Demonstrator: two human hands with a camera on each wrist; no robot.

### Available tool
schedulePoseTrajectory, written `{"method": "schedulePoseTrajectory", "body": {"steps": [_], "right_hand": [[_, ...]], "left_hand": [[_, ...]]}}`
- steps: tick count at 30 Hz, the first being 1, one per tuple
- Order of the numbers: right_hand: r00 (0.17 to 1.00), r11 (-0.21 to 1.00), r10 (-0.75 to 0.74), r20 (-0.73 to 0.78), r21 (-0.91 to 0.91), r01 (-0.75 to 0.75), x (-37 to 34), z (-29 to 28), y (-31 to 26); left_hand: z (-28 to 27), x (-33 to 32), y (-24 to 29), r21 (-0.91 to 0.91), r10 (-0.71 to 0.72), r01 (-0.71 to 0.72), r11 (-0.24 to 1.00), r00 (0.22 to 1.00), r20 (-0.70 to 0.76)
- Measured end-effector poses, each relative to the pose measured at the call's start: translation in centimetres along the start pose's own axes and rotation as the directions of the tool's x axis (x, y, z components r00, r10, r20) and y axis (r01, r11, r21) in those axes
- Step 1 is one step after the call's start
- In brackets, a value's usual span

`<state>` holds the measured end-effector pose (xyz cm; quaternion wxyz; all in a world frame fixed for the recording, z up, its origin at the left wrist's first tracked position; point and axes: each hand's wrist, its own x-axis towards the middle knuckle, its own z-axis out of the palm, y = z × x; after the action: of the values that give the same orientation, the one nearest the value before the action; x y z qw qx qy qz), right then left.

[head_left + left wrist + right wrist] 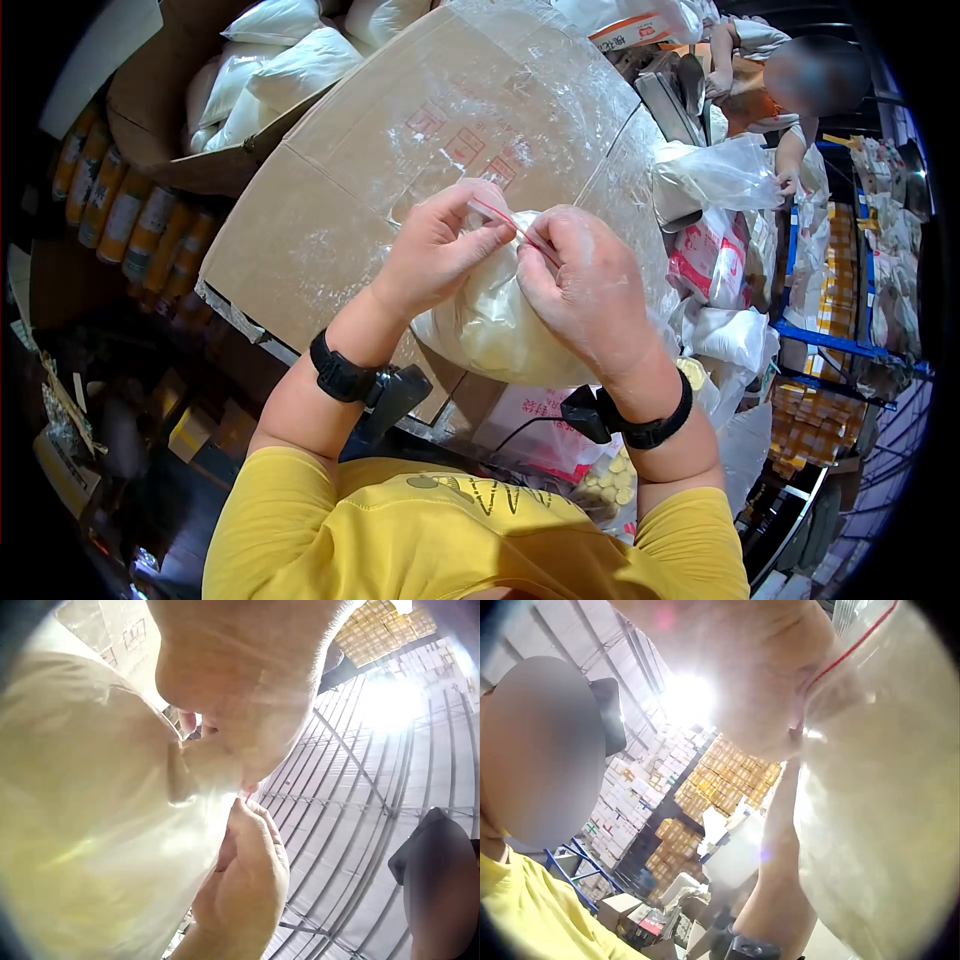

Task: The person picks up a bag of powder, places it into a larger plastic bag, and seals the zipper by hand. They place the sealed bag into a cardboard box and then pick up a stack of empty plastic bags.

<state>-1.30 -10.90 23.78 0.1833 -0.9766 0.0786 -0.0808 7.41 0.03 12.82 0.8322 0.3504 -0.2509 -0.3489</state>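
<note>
A clear zip-lock bag (490, 335) with a red line along its seal stands full of something pale yellow, low over the cardboard. My left hand (430, 255) pinches the zip strip on the left, its thumb stretched toward the middle. On the strip's other side my right hand (592, 285) grips with thumb and curled fingers, close beside the left thumb. In the right wrist view the bulging bag (885, 802) hangs below the red seal, with the right hand (742, 667) at its edge. The left wrist view shows both hands meeting at the bag's top.
Powder-dusted cardboard (330, 190) covers the work surface. White filled bags (300, 70) lie in a big carton at the back left. On the right are a pink-and-white packet (710, 255) and more plastic bags. Another person (750, 90) stands at the far right.
</note>
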Motion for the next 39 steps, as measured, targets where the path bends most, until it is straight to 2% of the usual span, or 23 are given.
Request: {"method": "schedulePoseTrajectory", "body": {"steps": [5,8,11,14,17,18,20,21,23,24,25,27,28,31,34,35,37,39], "right_hand": [[0.998,0.999,-0.052,-0.04,0.009,0.052,0.0,0.0,-0.2],[0.996,0.996,-0.074,-0.055,0.04,0.076,0.0,0.0,0.0],[0.993,0.994,-0.077,-0.09,0.066,0.083,-0.1,0.2,0.2],[1.0,1.0,0.008,-0.008,0.027,-0.008,-0.8,-0.6,0.5],[0.993,0.995,0.091,0.079,0.044,-0.095,-2.4,-2.1,1.3],[0.992,0.994,0.102,0.071,0.037,-0.105,-3.4,-2.7,1.8],[0.991,0.991,0.127,0.046,0.029,-0.128,-5.7,-4.0,3.3],[0.984,0.981,0.174,-0.045,0.095,-0.169,-7.0,-4.8,4.0],[0.938,0.947,0.272,-0.214,0.231,-0.222,-10.1,-6.4,5.6],[0.946,0.962,0.23,-0.228,0.199,-0.186,-11.7,-7.5,6.3],[0.953,0.975,0.186,-0.239,0.164,-0.149,-13.4,-8.7,6.9],[0.96,0.986,0.147,-0.24,0.111,-0.123,-15.2,-9.1,7.0],[0.96,0.986,0.156,-0.23,0.096,-0.137,-15.7,-8.7,6.7],[0.957,0.976,0.214,-0.195,0.07,-0.204,-17.2,-6.9,7.4],[0.954,0.976,0.218,-0.206,0.046,-0.213,-17.5,-5.8,9.0],[0.938,0.96,0.276,-0.211,0.11,-0.258,-17.5,-5.7,9.2],[0.897,0.907,0.395,-0.199,0.24,-0.346,-17.7,-5.5,9.1],[0.888,0.876,0.432,-0.158,0.31,-0.37,-18.1,-5.4,9.2]], "left_hand": [[-0.4,0.1,0.7,0.051,-0.074,0.071,0.996,0.995,0.06],[-0.3,0.6,0.5,0.124,0.061,-0.069,0.99,0.996,0.072],[-0.7,0.9,0.0,0.271,0.2,-0.225,0.936,0.973,0.115],[0.2,0.6,0.4,0.286,0.153,-0.153,0.946,0.988,0.024],[0.0,0.4,0.2,0.259,0.153,-0.161,0.953,0.987,0.051],[0.2,0.3,0.6,0.214,0.077,-0.079,0.974,0.997,0.018],[0.0,0.6,2.2,0.274,-0.034,0.019,0.961,0.998,0.05],[-0.3,0.9,3.1,0.31,-0.09,0.066,0.949,0.994,0.065],[-1.2,2.0,5.2,0.65,-0.111,-0.075,0.756,0.964,0.24],[-0.2,2.6,6.9,0.774,-0.136,-0.194,0.603,0.931,0.339],[0.6,3.2,8.2,0.835,-0.165,-0.326,0.443,0.886,0.434],[2.2,4.3,9.7,0.807,-0.261,-0.583,0.095,0.767,0.586],[3.1,4.3,9.9,0.759,-0.261,-0.65,0.025,0.729,0.633],[5.6,4.6,9.9,0.664,-0.349,-0.744,-0.07,0.642,0.683],[6.4,4.9,8.9,0.645,-0.412,-0.763,-0.047,0.603,0.683],[6.5,5.0,8.6,0.64,-0.425,-0.767,-0.045,0.594,0.682],[5.4,5.6,9.4,0.727,-0.397,-0.687,-0.017,0.672,0.626],[5.1,5.5,10.0,0.768,-0.453,-0.64,0.006,0.683,0.573]]}}
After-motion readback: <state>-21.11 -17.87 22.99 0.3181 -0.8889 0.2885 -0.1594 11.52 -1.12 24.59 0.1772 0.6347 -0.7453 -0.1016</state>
